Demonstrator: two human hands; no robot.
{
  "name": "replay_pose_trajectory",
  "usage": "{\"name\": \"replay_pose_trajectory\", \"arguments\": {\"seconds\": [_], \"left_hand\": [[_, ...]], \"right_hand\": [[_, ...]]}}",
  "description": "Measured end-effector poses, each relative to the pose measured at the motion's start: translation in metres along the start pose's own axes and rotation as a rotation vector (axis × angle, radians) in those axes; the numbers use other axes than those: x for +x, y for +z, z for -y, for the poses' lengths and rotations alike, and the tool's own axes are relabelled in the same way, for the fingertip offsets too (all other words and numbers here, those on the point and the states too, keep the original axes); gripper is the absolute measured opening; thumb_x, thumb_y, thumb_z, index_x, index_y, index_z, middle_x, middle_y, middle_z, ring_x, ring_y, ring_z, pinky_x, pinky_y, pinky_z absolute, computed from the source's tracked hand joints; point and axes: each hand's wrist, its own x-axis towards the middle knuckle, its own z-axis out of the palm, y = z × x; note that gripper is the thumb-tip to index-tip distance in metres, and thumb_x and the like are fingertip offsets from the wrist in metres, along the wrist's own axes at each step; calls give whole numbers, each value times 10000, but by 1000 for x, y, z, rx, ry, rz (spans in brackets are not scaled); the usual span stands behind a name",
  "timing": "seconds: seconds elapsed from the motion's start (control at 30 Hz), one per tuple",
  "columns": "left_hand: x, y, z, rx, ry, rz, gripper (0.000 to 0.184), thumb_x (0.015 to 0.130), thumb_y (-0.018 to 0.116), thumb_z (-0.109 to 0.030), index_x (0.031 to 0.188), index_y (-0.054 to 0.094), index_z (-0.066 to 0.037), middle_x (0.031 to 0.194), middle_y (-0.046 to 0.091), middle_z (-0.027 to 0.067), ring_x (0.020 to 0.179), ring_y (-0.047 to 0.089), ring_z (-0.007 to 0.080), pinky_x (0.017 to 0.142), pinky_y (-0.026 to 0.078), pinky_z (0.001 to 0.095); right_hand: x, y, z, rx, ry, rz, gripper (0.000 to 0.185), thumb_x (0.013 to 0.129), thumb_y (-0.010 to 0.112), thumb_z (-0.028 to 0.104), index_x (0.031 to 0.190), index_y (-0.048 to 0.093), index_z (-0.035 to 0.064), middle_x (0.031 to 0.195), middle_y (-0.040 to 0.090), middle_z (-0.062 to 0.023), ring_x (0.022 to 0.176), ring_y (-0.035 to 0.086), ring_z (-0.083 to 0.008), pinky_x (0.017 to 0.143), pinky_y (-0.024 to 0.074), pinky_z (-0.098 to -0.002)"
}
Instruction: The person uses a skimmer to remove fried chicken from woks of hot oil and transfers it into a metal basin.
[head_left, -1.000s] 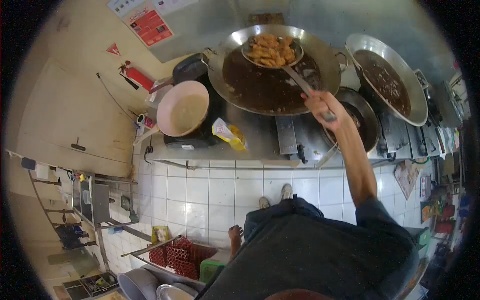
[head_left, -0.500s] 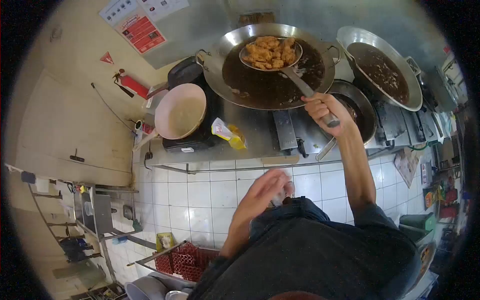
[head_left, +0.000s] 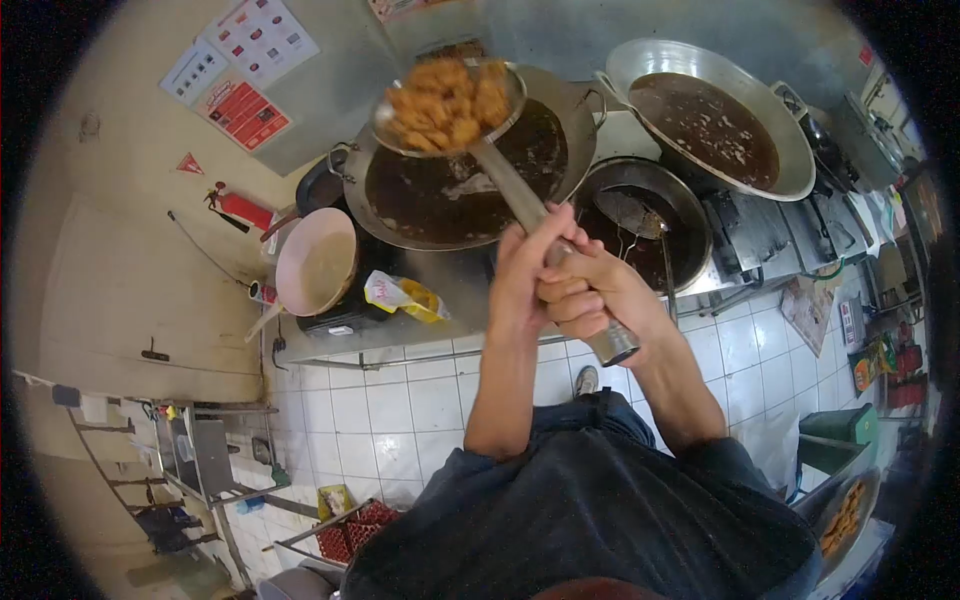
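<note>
A long-handled metal skimmer is raised above a large wok of dark oil. Golden-brown fried pieces, apparently chicken, are heaped in its round bowl. My right hand is wrapped round the lower part of the handle, near its end. Just above it, my left hand is closed on the same handle, the two hands touching. Beneath and to the right of my hands stands a smaller dark pan, with oil and a mesh strainer resting inside.
Another wok of oil stands at the right. Left on the counter are a pale pink pan and a yellow-and-white packet. A tray of fried food lies low at the right. A fire extinguisher hangs on the wall.
The loaded skimmer has risen off the wok and come nearer. My left hand has moved up from near my waist to take hold of the handle beside my right hand.
</note>
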Motion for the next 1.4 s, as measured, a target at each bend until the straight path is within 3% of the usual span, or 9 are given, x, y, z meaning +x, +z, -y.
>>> {"name": "replay_pose_trajectory", "arguments": {"seconds": [0.43, 0.73, 0.83, 0.93, 0.97, 1.07, 1.2, 1.33, 1.4], "left_hand": [[22, 23, 29, -184, 123, -8, 276, 784, 588, 15, 1024, 458, -27, 770, 490, 24, 707, 506, 125, 687, 454, 310], [43, 17, -5, -27, 254, 222, 427, 706, 591, 64, 1078, 400, -21, 776, 446, 6, 690, 477, 98, 686, 421, 286], [40, 10, 10, -40, 228, 208, 426, 705, 585, 61, 1078, 396, -21, 791, 450, 4, 713, 474, 98, 702, 413, 282], [39, 0, 18, -85, 125, 178, 412, 706, 564, 62, 1074, 395, -16, 809, 450, 14, 747, 466, 104, 728, 400, 284], [34, 8, 18, -201, 68, 26, 405, 705, 554, 47, 1071, 388, 0, 812, 437, 22, 751, 443, 109, 721, 381, 279], [51, 12, 29, -210, 180, 205, 410, 705, 548, 23, 1076, 375, 18, 795, 419, 26, 726, 422, 113, 685, 369, 269], [54, 77, 50, 1, 422, 174, 431, 703, 550, 0, 1087, 358, 28, 774, 406, 26, 699, 397, 109, 648, 341, 249], [55, 102, 88, 29, 384, 60, 429, 705, 548, -74, 1070, 355, 45, 802, 381, 53, 740, 375, 134, 678, 337, 257], [60, 92, 108, -119, 365, 180, 452, 685, 552, -110, 1058, 356, 54, 842, 372, 71, 783, 366, 154, 716, 331, 271]], "right_hand": [[-14, -1, 39, 7, 50, 48, 125, 836, 493, 52, 833, 386, 115, 638, 371, 50, 454, 359, -29, 382, 297, -196], [2, 7, 39, 83, 48, 101, 166, 853, 492, 62, 729, 397, 117, 620, 360, 49, 445, 352, -29, 375, 306, -192], [-2, -4, 36, 93, 89, 132, 158, 857, 491, 70, 736, 405, 124, 619, 360, 54, 448, 355, -29, 377, 304, -193], [-10, 9, 35, 91, 47, -60, 187, 875, 469, 69, 707, 403, 117, 608, 372, 48, 444, 340, -23, 374, 288, -184], [-11, 12, 37, 107, 49, -23, 183, 870, 468, 62, 712, 397, 120, 606, 367, 50, 450, 341, -21, 380, 289, -184], [-20, 6, 57, 109, 58, 113, 175, 854, 471, 44, 728, 384, 128, 613, 360, 52, 469, 342, -18, 396, 292, -182], [-51, -26, 88, 46, 64, 226, 181, 842, 472, 36, 721, 374, 130, 624, 357, 53, 480, 338, -16, 405, 296, -183], [-90, -42, 115, -35, 93, 150, 196, 855, 430, 47, 697, 376, 148, 605, 352, 65, 478, 337, -15, 411, 302, -184], [-92, -53, 117, 64, 63, 203, 199, 862, 405, 52, 700, 385, 167, 598, 356, 73, 478, 345, -12, 413, 308, -185]]}}
